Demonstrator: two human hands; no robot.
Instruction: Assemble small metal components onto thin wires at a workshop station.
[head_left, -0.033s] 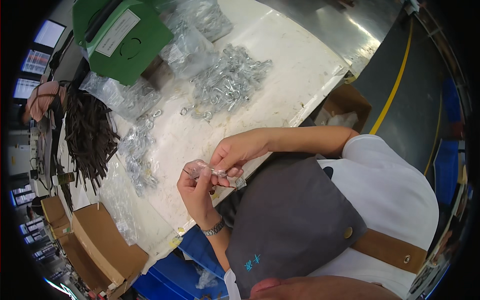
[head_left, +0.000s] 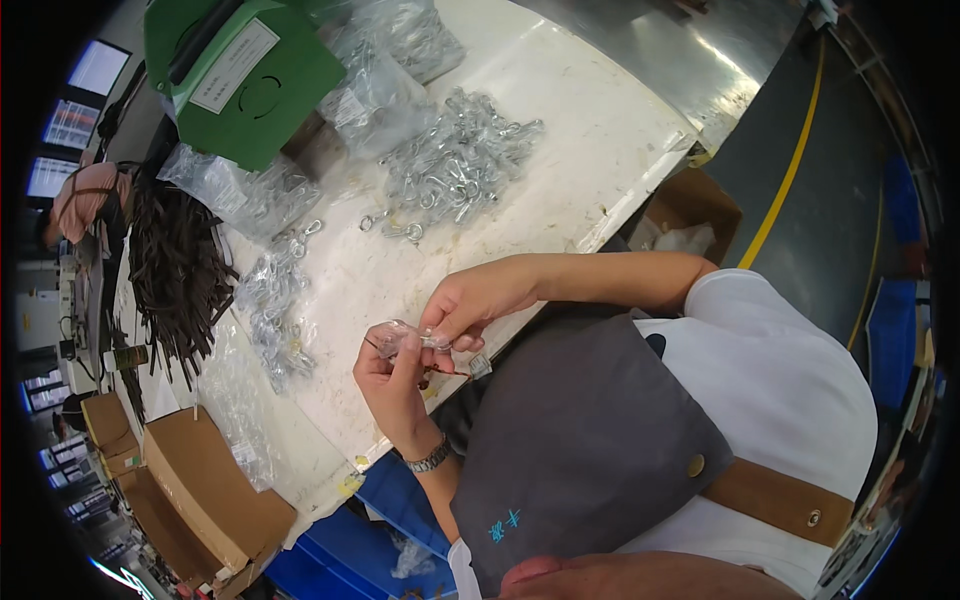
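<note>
My left hand (head_left: 388,388), with a metal watch on its wrist, is closed on a small clear plastic bag (head_left: 397,332). My right hand (head_left: 478,305) pinches the same bag from the other side. A small shiny metal piece (head_left: 432,341) shows between the fingers; its exact kind cannot be made out. A thin brown strip (head_left: 447,372) juts out below the fingers. Both hands are over the near edge of the white table (head_left: 400,280). Beyond them lies a pile of silvery metal hooks (head_left: 455,170) in clear wrapping, with a smaller pile (head_left: 275,310) to the left.
A green bin (head_left: 250,95) stands at the far left, beside large clear bags (head_left: 375,100). Dark brown strips (head_left: 180,270) lie bunched farther left. An open cardboard box (head_left: 215,490) and blue crates (head_left: 350,550) are at lower left. Another person (head_left: 90,200) is in the background.
</note>
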